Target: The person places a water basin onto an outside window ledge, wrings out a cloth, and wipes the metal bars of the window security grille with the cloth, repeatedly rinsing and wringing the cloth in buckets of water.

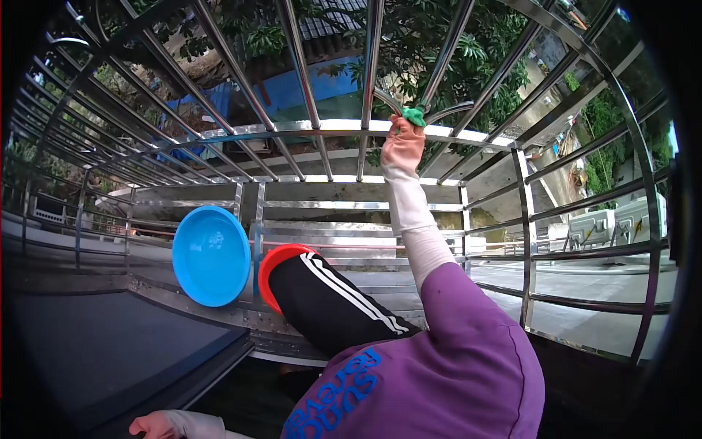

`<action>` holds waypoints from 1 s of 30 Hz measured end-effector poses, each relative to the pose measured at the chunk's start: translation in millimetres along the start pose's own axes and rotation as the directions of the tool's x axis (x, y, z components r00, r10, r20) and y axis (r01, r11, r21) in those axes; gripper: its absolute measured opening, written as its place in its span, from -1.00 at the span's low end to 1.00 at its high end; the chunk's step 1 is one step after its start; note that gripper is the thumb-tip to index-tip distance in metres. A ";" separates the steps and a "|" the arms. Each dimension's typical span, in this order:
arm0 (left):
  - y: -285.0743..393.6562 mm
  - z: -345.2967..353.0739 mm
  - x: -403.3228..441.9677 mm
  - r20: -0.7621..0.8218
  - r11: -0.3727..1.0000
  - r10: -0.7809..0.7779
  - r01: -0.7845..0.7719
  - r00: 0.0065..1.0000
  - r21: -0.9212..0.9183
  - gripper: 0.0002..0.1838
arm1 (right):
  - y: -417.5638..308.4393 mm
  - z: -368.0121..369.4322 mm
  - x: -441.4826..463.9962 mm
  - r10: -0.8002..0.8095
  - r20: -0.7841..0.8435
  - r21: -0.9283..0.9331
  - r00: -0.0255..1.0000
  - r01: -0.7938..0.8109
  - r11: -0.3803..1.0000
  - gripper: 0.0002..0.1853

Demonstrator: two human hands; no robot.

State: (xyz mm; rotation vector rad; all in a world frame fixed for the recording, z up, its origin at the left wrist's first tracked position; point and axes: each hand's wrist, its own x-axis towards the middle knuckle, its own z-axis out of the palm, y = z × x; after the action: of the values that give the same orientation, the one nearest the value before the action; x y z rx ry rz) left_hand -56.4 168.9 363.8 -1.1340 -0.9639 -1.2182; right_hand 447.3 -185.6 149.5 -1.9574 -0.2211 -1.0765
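Note:
My right hand point(403, 139), in a pink and white glove, reaches out to the metal railing. Its fingers are closed on a green cloth point(414, 116), which lies against the curved bars above the horizontal rail point(336, 130). At the bottom left edge is my left hand point(152, 424), also gloved in pink and white. It is near the dark window frame, and its fingers are too small and cut off to make out.
A blue basin point(211, 256) stands at the left against the bars. Beside it a red basin point(267, 276) is partly behind my black-clad knee point(322, 293). Metal bars surround the ledge. Outdoor units point(618, 223) are at the right, trees beyond.

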 end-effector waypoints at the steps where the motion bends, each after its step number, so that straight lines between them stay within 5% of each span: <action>1: 0.7 0.3 0.1 0.002 1.000 0.000 0.000 1.000 0.020 -0.38 | 10.4 -1.7 -9.4 0.334 0.084 0.352 0.939 -0.341 0.871 -0.93; 2: 0.9 -0.1 -0.2 0.007 0.999 -0.001 0.001 1.000 0.042 -0.38 | 19.2 -4.0 -18.2 0.627 0.158 0.645 0.763 -0.560 0.520 -0.92; 3: -0.9 -1.4 0.0 0.015 0.998 0.011 -0.012 1.000 0.061 -0.38 | 20.9 -9.3 -19.0 0.715 0.276 0.762 0.643 -0.599 0.245 -0.88; 4: -1.7 -1.6 0.6 0.009 0.999 0.006 -0.006 1.000 0.053 -0.38 | 21.2 -12.3 -22.6 0.521 0.181 0.465 0.834 -0.540 0.702 -0.83; 5: -0.8 -1.4 1.1 0.001 0.999 0.003 -0.003 1.000 0.041 -0.39 | 14.2 -18.1 -20.3 0.261 0.204 0.058 0.944 -0.277 0.959 -0.78; 8: 1.7 -2.8 -0.5 0.004 1.000 -0.019 0.019 1.000 0.012 -0.40 | -63.5 -13.8 23.8 -0.026 -0.014 0.280 1.000 0.029 0.960 -0.59; 11: -3.9 -2.9 -0.8 0.032 1.000 -0.018 0.018 0.999 -0.005 -0.40 | -82.8 32.1 42.5 -0.120 -0.105 0.357 0.987 0.150 0.922 -0.70; 15: -5.1 -7.2 3.1 0.062 0.999 -0.007 0.010 0.998 -0.035 -0.39 | -47.6 59.8 -31.2 0.243 0.134 -0.131 0.961 -0.226 0.965 -0.84; 16: -3.4 -8.4 4.7 0.061 1.000 -0.015 0.017 0.998 -0.026 -0.39 | -24.7 80.1 -54.5 0.400 0.115 0.150 0.909 -0.414 0.898 -0.83; 18: 0.6 -10.9 6.1 0.063 1.000 -0.030 0.031 0.998 -0.007 -0.39 | -31.5 75.4 -50.2 0.475 0.205 0.220 0.856 -0.513 0.829 -0.85; 19: -2.1 -10.6 6.3 0.070 0.999 -0.033 0.033 0.997 -0.006 -0.39 | -62.7 43.3 -28.5 0.423 0.273 0.011 0.864 -0.442 0.897 -0.87; 20: -2.7 -8.6 6.0 0.075 0.999 -0.042 0.043 0.996 -0.007 -0.39 | -77.8 30.7 -17.7 0.381 0.254 0.023 0.889 -0.399 0.916 -0.87; 22: 0.6 -6.7 0.6 0.077 0.998 -0.066 0.066 0.995 -0.002 -0.40 | -86.1 33.9 9.5 0.258 0.129 0.401 0.957 -0.289 0.869 -0.86; 24: -3.2 -3.8 -0.3 0.065 0.999 -0.045 0.045 0.997 -0.004 -0.40 | -113.7 21.1 68.4 0.040 -0.052 0.487 0.998 -0.009 0.873 -0.82; 25: -3.3 -2.1 2.2 0.064 0.999 -0.040 0.042 0.997 -0.029 -0.40 | -128.5 6.7 106.1 -0.139 -0.137 0.374 0.981 0.182 0.909 -0.78; 28: 0.6 -9.7 6.5 0.088 0.993 -0.090 0.096 0.992 -0.072 -0.40 | -129.7 14.8 123.8 -0.218 -0.058 0.126 0.974 0.224 0.966 -0.74; 30: 5.6 -13.6 9.6 0.131 0.981 -0.159 0.171 0.979 -0.093 -0.40 | -108.4 18.8 95.8 -0.133 0.066 -0.008 0.989 0.133 0.991 -0.72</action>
State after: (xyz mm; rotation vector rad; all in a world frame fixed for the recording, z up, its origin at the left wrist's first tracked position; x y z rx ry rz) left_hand -50.1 153.7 369.8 -1.2420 -1.1169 -1.3572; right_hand 461.4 -127.9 282.8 -2.0136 -0.3864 -1.1020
